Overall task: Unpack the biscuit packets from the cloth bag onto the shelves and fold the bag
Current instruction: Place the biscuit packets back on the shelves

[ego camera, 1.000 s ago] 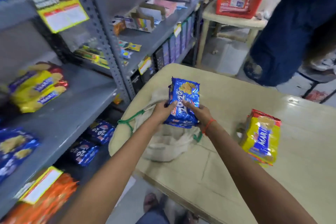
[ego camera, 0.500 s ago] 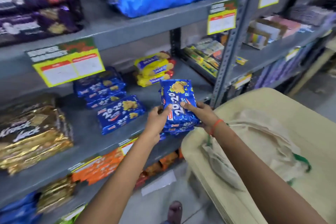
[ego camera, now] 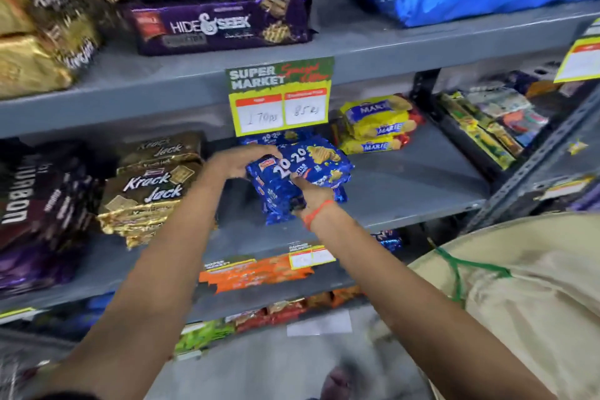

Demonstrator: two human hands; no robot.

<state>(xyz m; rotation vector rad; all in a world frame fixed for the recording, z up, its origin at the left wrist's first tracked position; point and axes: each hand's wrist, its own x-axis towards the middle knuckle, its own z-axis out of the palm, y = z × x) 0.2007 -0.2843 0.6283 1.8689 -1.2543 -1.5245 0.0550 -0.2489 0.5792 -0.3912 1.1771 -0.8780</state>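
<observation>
Both my hands hold a blue 20-20 biscuit packet (ego camera: pixel 311 166) over the middle grey shelf (ego camera: pixel 406 191). My left hand (ego camera: pixel 240 161) grips its upper left edge, and my right hand (ego camera: pixel 311 191), with a red thread at the wrist, grips its lower side. More blue 20-20 packets (ego camera: pixel 276 201) lie stacked under and behind it. The beige cloth bag (ego camera: pixel 526 295) with a green string lies on the table at the lower right.
Yellow Marie packets (ego camera: pixel 376 127) sit to the right on the same shelf, gold Krack Jack packets (ego camera: pixel 149 191) to the left. Purple Hide & Seek packets (ego camera: pixel 220 23) fill the shelf above. A price card (ego camera: pixel 281 97) hangs from that shelf's edge. Orange packets (ego camera: pixel 253 273) lie below.
I have turned from the table to the shelves. Both hands have carried the blue packet forward onto the stack of blue packets on the middle shelf.
</observation>
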